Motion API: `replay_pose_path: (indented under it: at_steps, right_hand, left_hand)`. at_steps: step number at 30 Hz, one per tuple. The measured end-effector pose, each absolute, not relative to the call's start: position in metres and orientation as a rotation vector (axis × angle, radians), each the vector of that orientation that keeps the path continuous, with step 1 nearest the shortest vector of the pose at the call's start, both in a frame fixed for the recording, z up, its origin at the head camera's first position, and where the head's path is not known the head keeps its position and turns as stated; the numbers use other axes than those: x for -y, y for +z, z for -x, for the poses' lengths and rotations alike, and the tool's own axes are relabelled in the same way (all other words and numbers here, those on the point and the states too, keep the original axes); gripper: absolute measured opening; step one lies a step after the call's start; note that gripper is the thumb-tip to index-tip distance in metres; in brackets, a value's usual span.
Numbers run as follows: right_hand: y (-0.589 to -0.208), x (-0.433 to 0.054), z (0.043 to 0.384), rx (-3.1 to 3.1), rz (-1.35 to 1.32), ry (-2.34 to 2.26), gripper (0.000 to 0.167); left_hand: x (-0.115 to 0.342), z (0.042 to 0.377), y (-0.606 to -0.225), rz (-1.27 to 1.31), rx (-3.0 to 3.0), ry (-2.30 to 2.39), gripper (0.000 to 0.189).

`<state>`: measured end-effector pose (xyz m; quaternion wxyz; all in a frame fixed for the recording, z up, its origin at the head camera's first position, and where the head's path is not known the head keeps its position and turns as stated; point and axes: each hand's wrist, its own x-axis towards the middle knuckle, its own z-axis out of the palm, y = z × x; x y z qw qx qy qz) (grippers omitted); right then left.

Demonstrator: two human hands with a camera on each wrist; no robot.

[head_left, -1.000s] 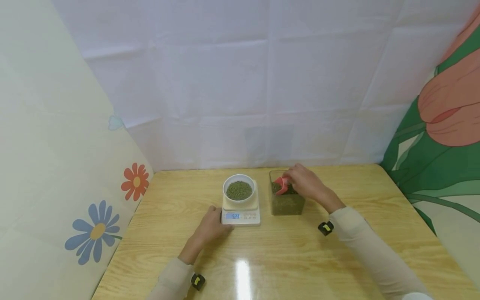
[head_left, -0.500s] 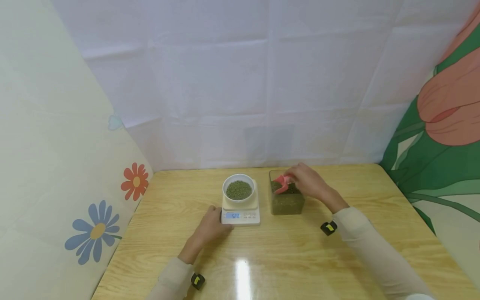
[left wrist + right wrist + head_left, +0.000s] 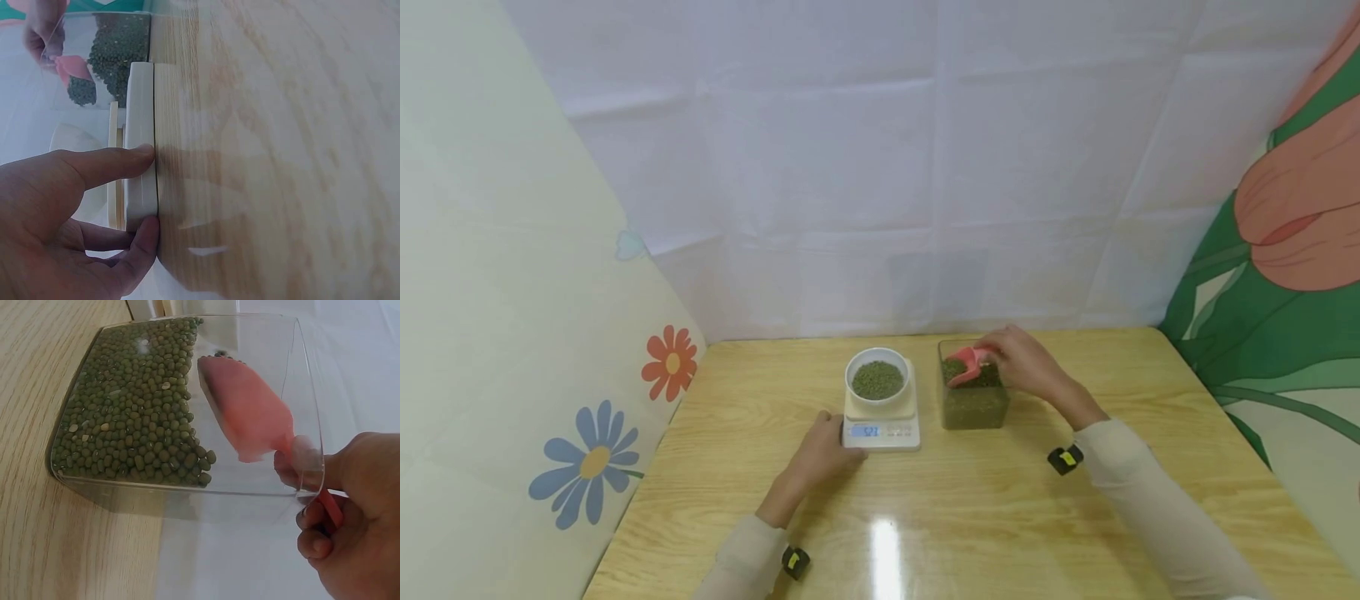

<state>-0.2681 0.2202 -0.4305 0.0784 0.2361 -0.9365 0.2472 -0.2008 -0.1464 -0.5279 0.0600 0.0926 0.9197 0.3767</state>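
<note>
My left hand [image 3: 822, 450] grips the front left corner of a white kitchen scale [image 3: 901, 442], thumb along its front edge in the left wrist view. On the scale's platform stands a white bowl [image 3: 852, 387] with green mung beans [image 3: 877, 380] in it; the lit display seems to read 523. Just right of the scale is a clear square container [image 3: 250, 494], partly filled with mung beans [image 3: 137, 412]. My right hand [image 3: 1022, 362] pinches the handle of a pink scoop [image 3: 247, 406] inside the container's top. Mung beans lie in the scoop, as the left wrist view shows.
The wood-grain table [image 3: 955, 517] carries a glare streak near its front. White cloth [image 3: 835, 167] hangs behind it, with flower-patterned sheets [image 3: 595, 467] at both sides. A black wrist device [image 3: 1064, 458] sits beside each sleeve.
My right hand has shifted slightly right and back, and the scoop has come up a little out of the mung beans, its bowl now showing more. The left hand and scale have stayed put.
</note>
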Motion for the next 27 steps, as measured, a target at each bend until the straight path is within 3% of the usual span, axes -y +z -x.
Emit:
replay_pose_path:
  at_steps: [27]
  right_hand:
    - [-0.441,-0.235,0.265,2.707,-0.573,0.915,0.023]
  left_hand:
    - [0.146,0.201,-0.529,-0.296,-2.805,1.122,0.057]
